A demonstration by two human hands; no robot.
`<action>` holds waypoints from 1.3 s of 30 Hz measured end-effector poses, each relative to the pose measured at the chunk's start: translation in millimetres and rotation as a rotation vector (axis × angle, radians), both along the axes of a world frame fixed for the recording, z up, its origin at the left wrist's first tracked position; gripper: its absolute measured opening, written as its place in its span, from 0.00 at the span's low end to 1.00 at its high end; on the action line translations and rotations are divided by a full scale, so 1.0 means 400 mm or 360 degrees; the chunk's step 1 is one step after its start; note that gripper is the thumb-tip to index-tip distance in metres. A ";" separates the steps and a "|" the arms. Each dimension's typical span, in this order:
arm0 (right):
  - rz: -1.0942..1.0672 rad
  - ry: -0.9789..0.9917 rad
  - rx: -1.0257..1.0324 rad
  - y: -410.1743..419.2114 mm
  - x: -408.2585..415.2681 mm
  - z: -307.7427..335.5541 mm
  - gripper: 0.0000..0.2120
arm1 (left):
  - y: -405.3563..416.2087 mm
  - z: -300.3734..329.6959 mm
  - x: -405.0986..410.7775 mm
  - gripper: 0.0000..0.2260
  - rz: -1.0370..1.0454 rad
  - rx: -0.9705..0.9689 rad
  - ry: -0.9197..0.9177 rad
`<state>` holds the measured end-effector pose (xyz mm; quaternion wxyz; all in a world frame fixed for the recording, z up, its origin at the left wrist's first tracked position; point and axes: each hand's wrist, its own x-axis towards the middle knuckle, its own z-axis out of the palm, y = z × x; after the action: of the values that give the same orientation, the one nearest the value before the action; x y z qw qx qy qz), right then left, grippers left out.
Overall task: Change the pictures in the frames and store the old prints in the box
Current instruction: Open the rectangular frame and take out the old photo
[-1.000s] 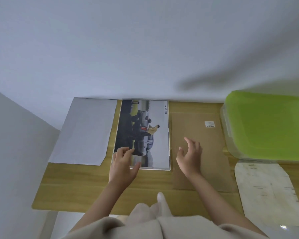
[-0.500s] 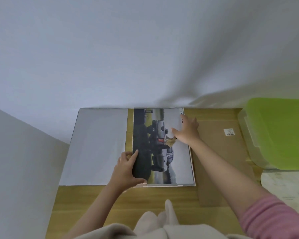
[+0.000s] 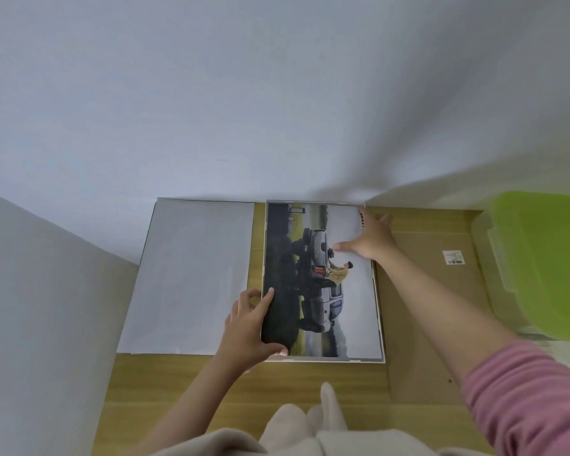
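Car print (image 3: 323, 284) lies flat on the table (image 3: 310, 383), centre, in its pale frame (image 3: 380, 324). My left hand (image 3: 249, 327) pinches its 7 o'clock corner w/ thumb on top; right hand (image 3: 371, 241) is spread flat on the 1 o'clock corner. Prob. seating or lifting the print; next needs even edges. Green-lidded box (image 3: 540, 268) at 3 o'clock is closed, contents unseen.

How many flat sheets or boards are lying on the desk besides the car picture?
2: a grey sheet left of the car picture, and a brown backing board right of it. More may lie underneath.
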<state>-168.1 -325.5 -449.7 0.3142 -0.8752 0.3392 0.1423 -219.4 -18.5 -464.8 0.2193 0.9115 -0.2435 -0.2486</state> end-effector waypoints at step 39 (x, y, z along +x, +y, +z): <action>0.0326 -0.0873 0.0007 0.061 -0.012 0.262 0.21 | 0.011 -0.012 -0.022 0.48 0.0104 -0.0229 0.0064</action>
<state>-173.0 -301.0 -344.8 0.3801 -0.9100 0.1512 -0.0680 -228.1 -14.2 -469.7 0.2972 0.8956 -0.2264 -0.2414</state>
